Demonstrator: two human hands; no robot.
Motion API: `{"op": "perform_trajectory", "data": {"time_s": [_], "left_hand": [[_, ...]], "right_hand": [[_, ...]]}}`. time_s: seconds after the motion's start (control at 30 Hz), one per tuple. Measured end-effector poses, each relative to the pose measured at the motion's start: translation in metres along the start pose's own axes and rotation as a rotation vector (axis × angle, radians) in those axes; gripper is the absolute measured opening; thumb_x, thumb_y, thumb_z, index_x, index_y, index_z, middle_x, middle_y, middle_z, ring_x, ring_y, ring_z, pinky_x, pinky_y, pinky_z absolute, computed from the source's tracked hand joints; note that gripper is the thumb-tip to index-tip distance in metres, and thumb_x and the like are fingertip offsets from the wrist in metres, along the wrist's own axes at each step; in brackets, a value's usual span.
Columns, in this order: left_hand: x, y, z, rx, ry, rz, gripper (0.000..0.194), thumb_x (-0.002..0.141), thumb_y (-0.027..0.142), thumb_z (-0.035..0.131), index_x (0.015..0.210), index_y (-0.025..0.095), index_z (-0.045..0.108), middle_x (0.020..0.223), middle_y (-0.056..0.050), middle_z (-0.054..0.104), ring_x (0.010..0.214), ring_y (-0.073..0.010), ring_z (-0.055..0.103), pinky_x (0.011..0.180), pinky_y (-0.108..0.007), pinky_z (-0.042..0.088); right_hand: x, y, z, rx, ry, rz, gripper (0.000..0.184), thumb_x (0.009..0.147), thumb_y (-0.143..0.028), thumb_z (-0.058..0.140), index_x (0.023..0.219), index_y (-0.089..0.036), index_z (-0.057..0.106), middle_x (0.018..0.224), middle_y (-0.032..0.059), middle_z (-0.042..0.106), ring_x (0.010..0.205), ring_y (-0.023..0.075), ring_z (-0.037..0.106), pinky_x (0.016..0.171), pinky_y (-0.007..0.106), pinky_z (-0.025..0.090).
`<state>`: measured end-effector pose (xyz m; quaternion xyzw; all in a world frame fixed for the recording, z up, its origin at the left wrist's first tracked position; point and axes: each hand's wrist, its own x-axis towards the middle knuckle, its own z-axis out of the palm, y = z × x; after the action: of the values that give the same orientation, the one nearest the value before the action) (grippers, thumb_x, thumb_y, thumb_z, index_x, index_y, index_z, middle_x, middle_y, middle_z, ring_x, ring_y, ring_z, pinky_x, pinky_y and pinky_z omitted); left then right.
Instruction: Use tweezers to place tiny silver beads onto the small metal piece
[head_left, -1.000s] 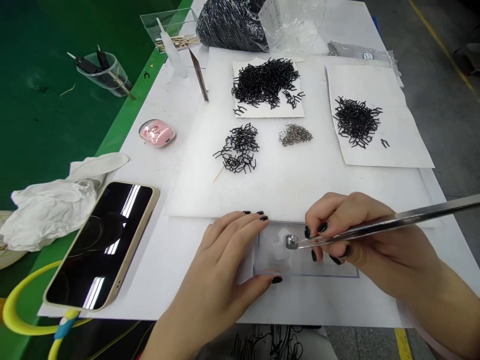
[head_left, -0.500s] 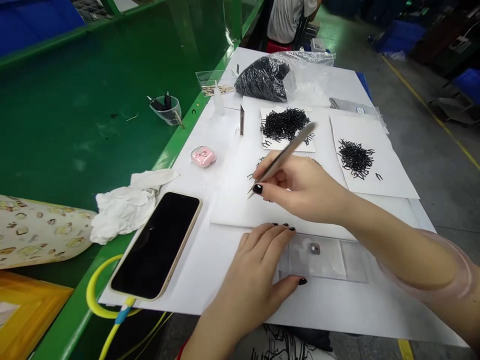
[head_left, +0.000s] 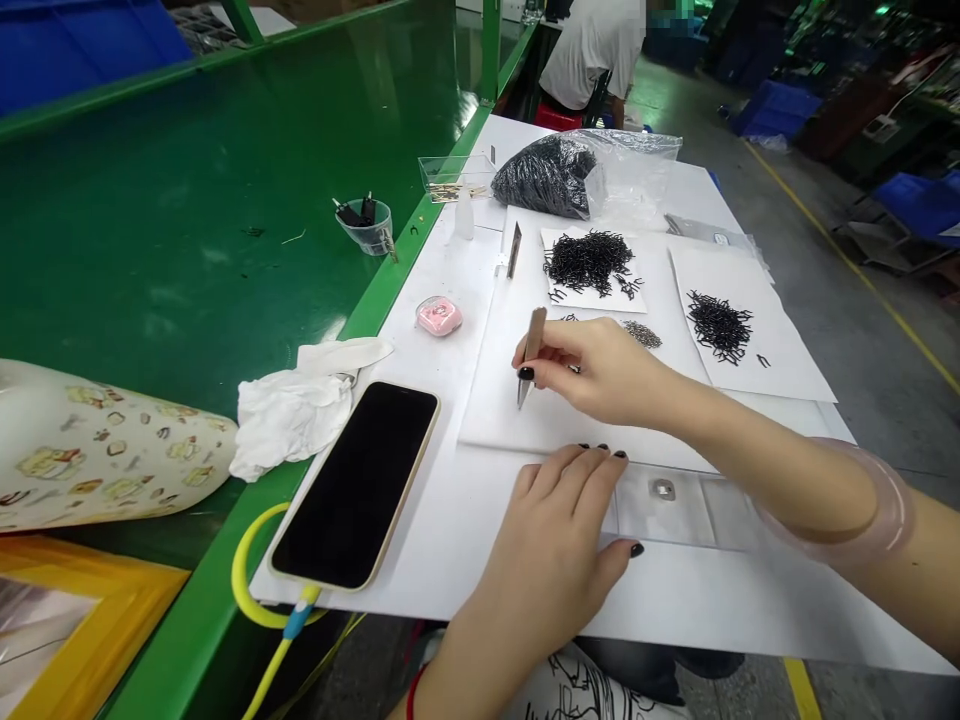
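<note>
My right hand (head_left: 600,370) is shut on a pair of steel tweezers (head_left: 531,355), their tips pointing down just above a white foam sheet (head_left: 510,400). My left hand (head_left: 547,560) lies flat, holding nothing, with its fingertips on the edge of a clear acrylic plate (head_left: 667,510). A small metal part (head_left: 662,489) sits on that plate, to the right of my left hand. Black wire pieces form heaps on a small paper sheet (head_left: 589,262) and a larger one (head_left: 720,327). Beyond my right hand lies a small heap of grey metal bits (head_left: 643,334). My right hand hides most of a third black heap.
On the white-covered bench are a phone (head_left: 356,485), a crumpled white cloth (head_left: 289,415), a pink case (head_left: 439,316), and a bag of black pieces (head_left: 547,177). A cup of tools (head_left: 365,225) stands on the green bench. A seated person (head_left: 592,50) is beyond.
My right hand has lifted the tweezers away from the metal part and moved up and left over the foam sheet. The metal part stays on the plate, and the view has turned left and tilted up.
</note>
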<state>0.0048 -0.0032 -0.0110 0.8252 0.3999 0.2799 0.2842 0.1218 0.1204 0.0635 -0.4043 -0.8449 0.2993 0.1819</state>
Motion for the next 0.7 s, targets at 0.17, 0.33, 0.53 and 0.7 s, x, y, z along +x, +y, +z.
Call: {"op": "perform_trajectory", "data": {"time_s": [0.17,0.33,0.53,0.7], "left_hand": [[-0.001,0.001,0.001,0.012,0.016,0.016,0.057,0.085,0.016,0.063,0.136,0.016,0.038,0.138,-0.012,0.054,0.128,-0.0304,0.045,0.100,-0.051,0.044],[0.000,0.000,0.001,0.020,0.019,0.021,0.059,0.084,0.016,0.064,0.136,0.016,0.038,0.138,-0.013,0.055,0.127,-0.0315,0.047,0.099,-0.052,0.046],[-0.001,0.000,0.000,0.014,0.039,0.030,0.061,0.083,0.017,0.065,0.137,0.016,0.038,0.137,-0.014,0.054,0.127,-0.0319,0.047,0.101,-0.053,0.046],[-0.003,-0.002,-0.001,-0.027,0.140,0.064,0.063,0.083,0.024,0.069,0.137,0.013,0.039,0.135,-0.017,0.052,0.125,-0.0320,0.048,0.101,-0.052,0.047]], "right_hand": [[-0.013,0.024,-0.030,-0.135,-0.055,0.122,0.023,0.084,-0.003,0.054,0.094,-0.017,0.069,0.089,0.0005,0.072,0.074,0.0149,0.066,0.069,0.027,0.051],[-0.028,0.048,-0.028,-0.347,-0.081,0.247,0.003,0.091,-0.015,0.064,0.092,-0.014,0.066,0.089,0.0024,0.067,0.078,0.0160,0.064,0.075,0.033,0.055],[-0.025,0.053,-0.012,-0.469,-0.105,0.251,0.020,0.097,-0.033,0.061,0.103,-0.014,0.064,0.104,0.0061,0.064,0.091,0.0185,0.064,0.082,0.038,0.056],[-0.038,0.049,-0.022,-0.459,0.013,0.269,0.015,0.094,-0.027,0.062,0.088,-0.014,0.064,0.087,0.0032,0.064,0.078,0.0162,0.062,0.076,0.034,0.054]]}}
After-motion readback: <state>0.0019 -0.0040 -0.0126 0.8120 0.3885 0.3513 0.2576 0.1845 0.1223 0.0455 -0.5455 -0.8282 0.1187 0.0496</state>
